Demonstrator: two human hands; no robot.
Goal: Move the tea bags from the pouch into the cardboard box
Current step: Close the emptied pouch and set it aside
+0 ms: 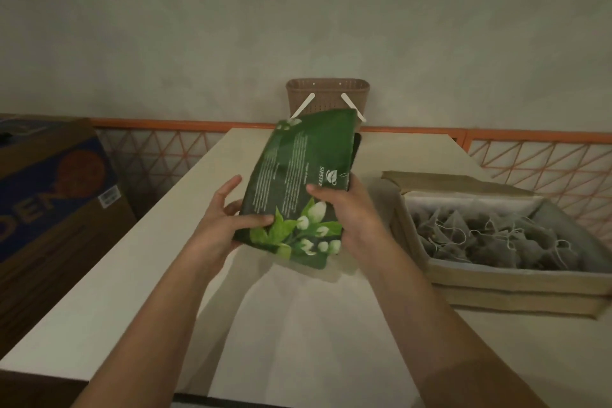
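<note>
A pale tabletop (pixel 139 262) is seen running from the lower edge of the frame up to the wall at centre. At the left of the frame a large brown and blue carton (pixel 49 195) is seen beside the tabletop. On the right side of the frame an open cardboard box (pixel 503 288) is set on the tabletop, lined with pale paper and filled with tea bags (pixel 490 235), their strings lying tangled over the heap. A green pouch (pixel 298 182) printed with white flowers and leaves is held above the tabletop at the centre of the frame, tilted so that its far end points up toward the wall; it is just left of the box and apart from it. Whether its far end is open cannot be told. Behind the pouch, against the wall, a brown perforated basket (pixel 326 89) with pale handles is seen.

The lower left corner of the pouch is held by the left hand (pixel 225 219), with the thumb laid on the printed face and the fingers spread behind the edge. The right edge of the pouch is held in the grip of the right hand (pixel 351 212), with the fingers curled over onto the printed face.
</note>
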